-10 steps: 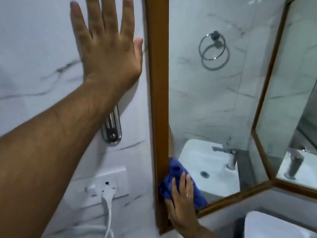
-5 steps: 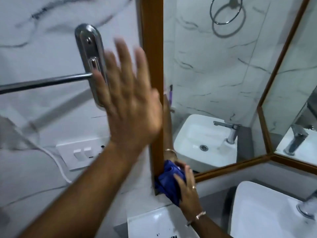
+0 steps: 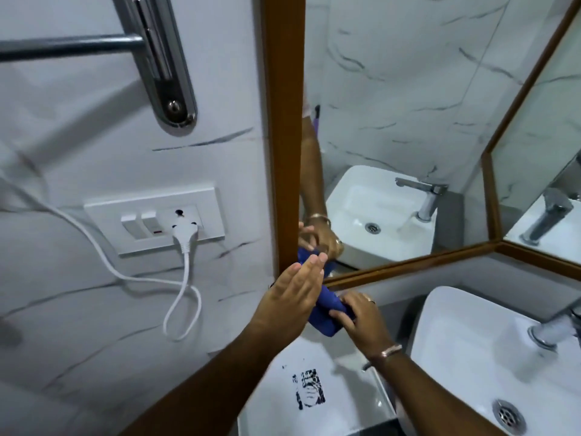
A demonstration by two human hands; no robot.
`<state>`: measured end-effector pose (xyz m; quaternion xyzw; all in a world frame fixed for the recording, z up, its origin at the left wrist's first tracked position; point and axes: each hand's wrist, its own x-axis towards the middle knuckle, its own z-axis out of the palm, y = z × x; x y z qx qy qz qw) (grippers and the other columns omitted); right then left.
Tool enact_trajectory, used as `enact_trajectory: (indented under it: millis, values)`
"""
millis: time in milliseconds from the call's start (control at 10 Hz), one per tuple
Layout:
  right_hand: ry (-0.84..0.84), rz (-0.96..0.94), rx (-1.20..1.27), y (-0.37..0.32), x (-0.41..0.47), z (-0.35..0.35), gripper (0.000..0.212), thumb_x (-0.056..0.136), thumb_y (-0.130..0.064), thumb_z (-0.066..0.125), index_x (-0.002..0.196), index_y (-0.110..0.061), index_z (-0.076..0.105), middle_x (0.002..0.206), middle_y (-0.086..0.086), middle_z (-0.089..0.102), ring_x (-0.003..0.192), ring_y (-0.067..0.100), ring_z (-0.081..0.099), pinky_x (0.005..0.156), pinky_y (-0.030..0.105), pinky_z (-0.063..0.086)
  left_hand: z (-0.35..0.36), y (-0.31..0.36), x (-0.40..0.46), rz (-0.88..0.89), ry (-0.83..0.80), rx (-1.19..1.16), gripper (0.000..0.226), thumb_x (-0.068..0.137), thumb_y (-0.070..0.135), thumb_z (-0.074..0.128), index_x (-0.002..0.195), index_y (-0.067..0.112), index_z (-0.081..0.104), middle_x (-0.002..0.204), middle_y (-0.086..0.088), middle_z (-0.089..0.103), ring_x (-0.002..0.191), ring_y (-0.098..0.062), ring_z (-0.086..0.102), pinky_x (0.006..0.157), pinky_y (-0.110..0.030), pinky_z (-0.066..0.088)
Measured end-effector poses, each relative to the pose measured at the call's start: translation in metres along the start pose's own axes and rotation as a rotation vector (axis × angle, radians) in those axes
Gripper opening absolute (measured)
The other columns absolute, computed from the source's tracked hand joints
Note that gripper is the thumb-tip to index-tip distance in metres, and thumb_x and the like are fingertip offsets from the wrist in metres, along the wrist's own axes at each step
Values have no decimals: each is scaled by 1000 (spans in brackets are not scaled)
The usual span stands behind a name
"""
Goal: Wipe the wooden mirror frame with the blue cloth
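Far to the left of the hands, up high, a shiny metal towel bar point(image 3: 72, 47) runs into its long silver bracket point(image 3: 163, 61) on the white marble wall point(image 3: 78, 152). Lower down, still left of the hands, is a white switch plate point(image 3: 154, 220) with two switches and a white plug point(image 3: 185, 231) pushed into its socket. The white cord point(image 3: 176, 297) hangs from the plug and makes a loop. Next comes the wooden mirror frame point(image 3: 284, 121), a tall brown strip going straight up from the hands. The left hand point(image 3: 292, 300) is flat and open, with the fingers straight and close together, and it holds nothing. Its fingertips reach the bottom corner of the frame, and the hand lies over part of the blue cloth point(image 3: 327, 313). The cloth is bunched up just under that bottom corner, between the two hands. The right hand point(image 3: 361, 319) is just to the right of the left hand, and its fingers are curled tight around the cloth. There is a ring on one finger and a thin bangle point(image 3: 388, 352) on the wrist. Below the hands sits a white box-like thing point(image 3: 314, 388) with a black mark printed on top. Above the hands, the mirror point(image 3: 408, 89) shows both hands and the cloth again, plus a sink and tap. The bottom strip of the frame runs off to the right from the hands. Far right and lower is the real white sink point(image 3: 490, 357) with its round drain point(image 3: 508, 416) and a blurry silver tap point(image 3: 556, 328).
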<state>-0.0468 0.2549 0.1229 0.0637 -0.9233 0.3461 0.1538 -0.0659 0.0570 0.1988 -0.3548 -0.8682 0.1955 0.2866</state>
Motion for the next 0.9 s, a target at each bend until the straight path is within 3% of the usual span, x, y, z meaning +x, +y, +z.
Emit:
enact_trajectory:
  millis: [100, 200, 300, 400, 500, 600, 700, 800, 900]
  values:
    - [-254, -99, 25, 2, -15, -27, 24, 84, -38, 66, 76, -17, 57, 70, -3, 59, 64, 16, 49, 61, 29, 34, 12, 6, -32, 73, 85, -81, 28, 93, 18, 47, 101, 20, 73, 144, -11, 59, 134, -27, 55, 117, -44, 29]
    - [-503, 10, 165, 0, -24, -33, 18, 80, -24, 75, 81, -22, 57, 76, -5, 61, 71, 11, 55, 67, 28, 44, 23, 19, -76, 77, -78, -384, 8, 87, 19, 64, 80, 19, 67, 102, -7, 75, 100, -28, 71, 94, -39, 53]
    - [-712, 118, 179, 2, -25, -14, 17, 81, -15, 72, 93, -19, 61, 83, -6, 62, 74, 10, 57, 69, 19, 45, 40, 32, -111, -313, -578, -984, 16, 91, 30, 58, 94, 16, 65, 91, -5, 69, 84, -27, 66, 77, -37, 48]
    - [-851, 324, 34, 18, -34, 27, 26, 85, -22, 69, 108, -18, 58, 94, 1, 63, 86, 18, 60, 77, 25, 46, 68, 49, -137, -584, -784, -1385, 23, 96, 25, 64, 108, 5, 65, 104, -13, 69, 95, -28, 64, 85, -39, 51]
    - [-878, 286, -393, 36, -57, 68, 49, 88, -24, 61, 134, -16, 46, 135, 14, 51, 122, 31, 50, 102, 32, 39, 93, 80, -157, -700, -836, -1283, 30, 97, 19, 60, 125, 9, 62, 126, -10, 65, 114, -27, 60, 100, -38, 47]
    - [-862, 87, -505, 38, -82, 107, 55, 86, -24, 59, 139, -18, 44, 153, 13, 33, 135, 32, 39, 111, 34, 31, 116, 107, -171, -698, -771, -922, 41, 99, 28, 54, 139, 23, 54, 145, 0, 53, 132, -22, 48, 109, -37, 38]
    - [-863, 42, -540, 35, -108, 129, 53, 90, -31, 56, 140, -18, 43, 156, 13, 28, 137, 32, 36, 111, 37, 32, 123, 131, -185, -451, -823, -737, 50, 99, 42, 52, 145, 23, 48, 160, -8, 33, 149, -28, 25, 118, -45, 22]
    - [-984, 99, -566, 33, -128, 136, 54, 100, -36, 38, 150, -20, 23, 161, 13, 4, 146, 34, 13, 117, 41, 25, 118, 146, -199, -385, -963, -622, 60, 103, 49, 42, 157, 30, 25, 168, -15, 7, 154, -37, 2, 122, -58, 3]
    - [-1044, 45, -653, 31, -130, 131, 61, 101, -41, 33, 152, -21, 6, 161, 13, -7, 148, 35, 1, 120, 44, 14, 109, 144, -204, -417, -967, -521, 76, 100, 59, 40, 160, 27, 7, 168, -18, -11, 153, -40, -11, 120, -59, -6]
